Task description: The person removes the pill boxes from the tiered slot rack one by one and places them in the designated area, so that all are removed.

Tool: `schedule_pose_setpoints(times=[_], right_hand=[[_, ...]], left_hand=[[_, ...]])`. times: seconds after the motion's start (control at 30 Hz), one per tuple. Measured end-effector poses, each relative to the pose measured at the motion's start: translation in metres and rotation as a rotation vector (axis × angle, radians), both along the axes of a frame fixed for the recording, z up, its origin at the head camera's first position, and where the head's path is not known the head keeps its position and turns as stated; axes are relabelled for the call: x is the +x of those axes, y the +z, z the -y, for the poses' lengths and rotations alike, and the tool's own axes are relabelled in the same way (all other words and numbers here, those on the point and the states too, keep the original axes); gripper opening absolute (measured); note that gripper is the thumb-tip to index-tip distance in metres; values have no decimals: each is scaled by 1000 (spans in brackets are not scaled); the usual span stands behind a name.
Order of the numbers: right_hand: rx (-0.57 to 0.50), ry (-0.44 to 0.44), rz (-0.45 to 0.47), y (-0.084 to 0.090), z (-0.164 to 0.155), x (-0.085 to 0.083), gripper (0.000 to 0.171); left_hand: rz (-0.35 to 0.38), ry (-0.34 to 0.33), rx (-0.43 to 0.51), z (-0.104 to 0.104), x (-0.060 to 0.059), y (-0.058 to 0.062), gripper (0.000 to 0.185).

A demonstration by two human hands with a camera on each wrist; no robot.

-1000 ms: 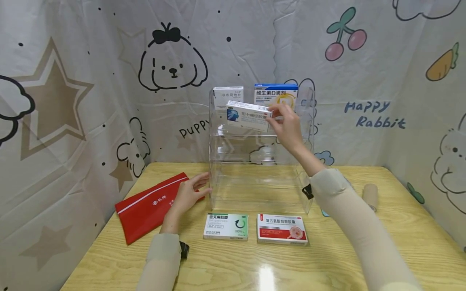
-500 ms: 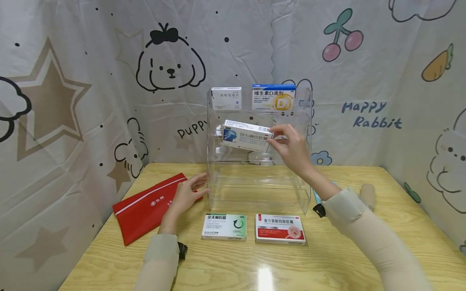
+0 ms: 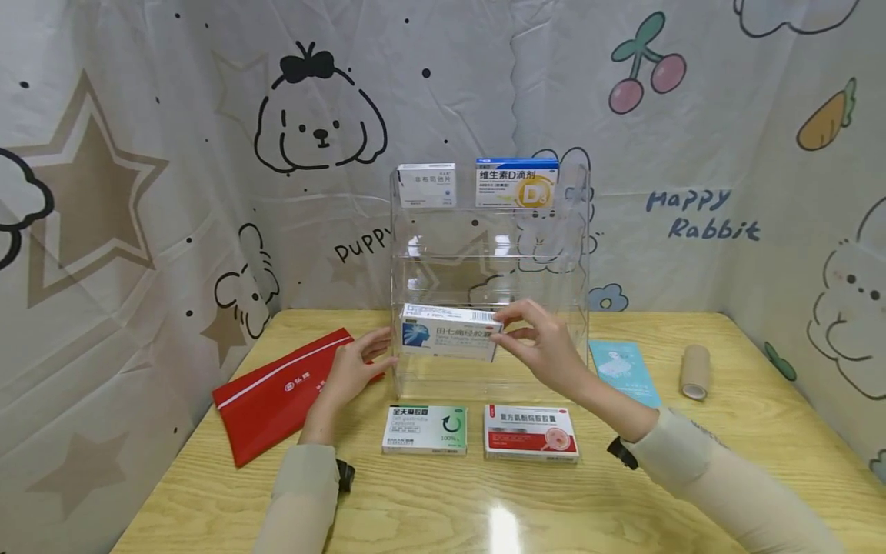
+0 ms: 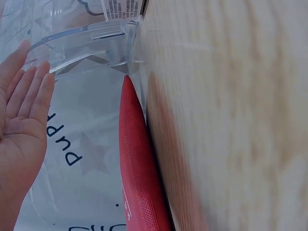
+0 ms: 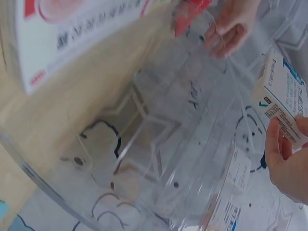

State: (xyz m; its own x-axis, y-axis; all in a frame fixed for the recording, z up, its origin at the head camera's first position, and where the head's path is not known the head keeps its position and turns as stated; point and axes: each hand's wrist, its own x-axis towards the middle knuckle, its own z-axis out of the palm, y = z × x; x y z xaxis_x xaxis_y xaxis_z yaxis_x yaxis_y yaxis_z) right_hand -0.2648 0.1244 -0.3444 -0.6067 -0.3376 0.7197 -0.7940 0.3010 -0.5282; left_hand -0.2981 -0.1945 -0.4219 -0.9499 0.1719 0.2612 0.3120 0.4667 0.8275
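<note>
Five medicine boxes (image 3: 450,342), one rack (image 3: 580,254)

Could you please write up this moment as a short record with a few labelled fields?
right hand: right hand pinches the blue-and-white box by its end, in front of the clear rack's lower shelf
left hand: left hand with straight fingers against the rack's left wall
top shelf: white box, blue-and-yellow box
table, front: green box, red box
table, left: red pouch
</note>
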Motion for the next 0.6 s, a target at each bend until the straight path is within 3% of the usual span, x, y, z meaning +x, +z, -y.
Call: schedule_pose_setpoints(times=[0.6], right_hand=[[91, 143, 367, -51, 17, 66, 17]], left_hand=[[-21, -1, -20, 2, -2, -4, 56]])
